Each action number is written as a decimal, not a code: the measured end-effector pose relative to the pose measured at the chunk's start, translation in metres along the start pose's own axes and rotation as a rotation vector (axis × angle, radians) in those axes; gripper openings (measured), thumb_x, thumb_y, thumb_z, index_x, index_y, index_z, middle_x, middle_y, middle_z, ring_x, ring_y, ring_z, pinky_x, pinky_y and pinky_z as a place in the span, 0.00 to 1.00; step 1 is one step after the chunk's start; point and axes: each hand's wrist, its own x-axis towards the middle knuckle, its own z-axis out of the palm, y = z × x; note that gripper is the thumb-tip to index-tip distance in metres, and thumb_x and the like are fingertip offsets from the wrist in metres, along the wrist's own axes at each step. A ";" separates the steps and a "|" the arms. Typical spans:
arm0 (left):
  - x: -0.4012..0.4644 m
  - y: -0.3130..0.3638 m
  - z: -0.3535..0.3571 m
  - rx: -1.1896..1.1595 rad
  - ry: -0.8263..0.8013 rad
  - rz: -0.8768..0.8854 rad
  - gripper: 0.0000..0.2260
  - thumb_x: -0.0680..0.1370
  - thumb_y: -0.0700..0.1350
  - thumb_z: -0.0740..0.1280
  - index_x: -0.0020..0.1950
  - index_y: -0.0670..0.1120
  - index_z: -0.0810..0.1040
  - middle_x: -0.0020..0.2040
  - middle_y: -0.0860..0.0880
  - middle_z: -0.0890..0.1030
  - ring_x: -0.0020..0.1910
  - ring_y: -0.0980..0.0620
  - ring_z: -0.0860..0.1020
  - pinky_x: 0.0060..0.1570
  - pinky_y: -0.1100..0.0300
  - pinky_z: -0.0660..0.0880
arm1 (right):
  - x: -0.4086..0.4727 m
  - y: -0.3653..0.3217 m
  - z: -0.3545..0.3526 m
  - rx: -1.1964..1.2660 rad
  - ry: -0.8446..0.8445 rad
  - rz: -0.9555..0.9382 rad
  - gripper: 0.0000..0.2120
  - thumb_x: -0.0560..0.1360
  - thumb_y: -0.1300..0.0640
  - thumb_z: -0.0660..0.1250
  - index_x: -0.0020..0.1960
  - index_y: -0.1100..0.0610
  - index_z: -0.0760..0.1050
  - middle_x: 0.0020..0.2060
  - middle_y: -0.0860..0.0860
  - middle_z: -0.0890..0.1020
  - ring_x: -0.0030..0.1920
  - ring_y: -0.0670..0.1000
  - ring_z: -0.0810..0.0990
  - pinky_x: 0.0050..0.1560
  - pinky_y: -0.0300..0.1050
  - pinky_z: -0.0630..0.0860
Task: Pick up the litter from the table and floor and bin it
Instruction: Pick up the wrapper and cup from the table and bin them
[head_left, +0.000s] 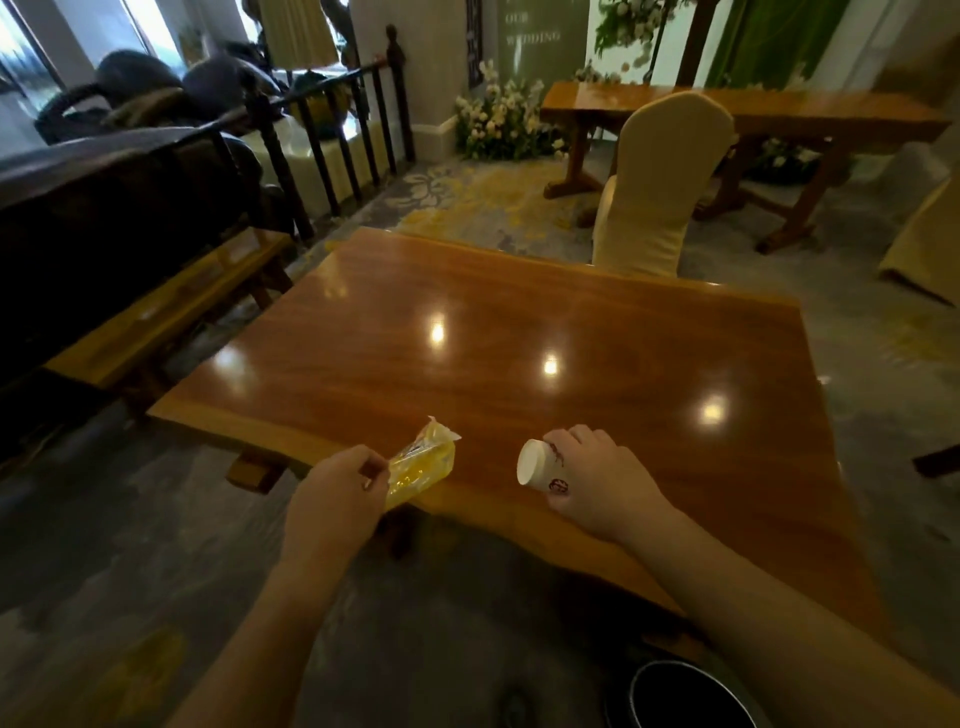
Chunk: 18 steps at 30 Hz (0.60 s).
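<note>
My left hand (332, 499) pinches one end of a yellow plastic wrapper (420, 465) at the near left edge of the glossy wooden table (519, 332). My right hand (602, 483) is wrapped around a white paper cup (540, 467) with a dark red print, held on its side with its base pointing left, just above the near part of the tabletop. A dark round bin (691, 696) stands on the floor at the bottom of the view, below my right forearm, partly cut off by the frame.
A wooden bench (171, 312) runs along the table's left side beside a dark railing (322, 135). A cream covered chair (654, 187) stands at the far edge, with another wooden table (779, 114) and white flowers (504, 119) behind it. Grey patterned carpet covers the floor.
</note>
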 end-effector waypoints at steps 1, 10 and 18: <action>-0.015 -0.002 0.000 0.010 0.010 0.009 0.07 0.75 0.50 0.71 0.42 0.60 0.74 0.37 0.60 0.77 0.35 0.62 0.75 0.30 0.65 0.68 | -0.016 -0.002 0.002 -0.008 0.004 0.001 0.30 0.70 0.43 0.72 0.68 0.47 0.64 0.60 0.48 0.74 0.57 0.49 0.73 0.55 0.49 0.76; -0.152 -0.005 -0.001 -0.064 0.036 0.077 0.02 0.74 0.49 0.70 0.46 0.55 0.81 0.38 0.59 0.79 0.34 0.62 0.74 0.30 0.67 0.65 | -0.156 -0.014 0.006 -0.014 -0.016 0.053 0.30 0.69 0.42 0.73 0.66 0.46 0.65 0.57 0.47 0.74 0.55 0.50 0.73 0.53 0.48 0.75; -0.223 0.050 0.032 -0.125 -0.111 0.074 0.01 0.75 0.49 0.70 0.45 0.55 0.82 0.41 0.56 0.81 0.39 0.56 0.78 0.39 0.54 0.78 | -0.258 0.015 0.003 0.023 0.018 0.103 0.35 0.68 0.44 0.75 0.69 0.47 0.63 0.60 0.50 0.75 0.57 0.52 0.73 0.52 0.48 0.75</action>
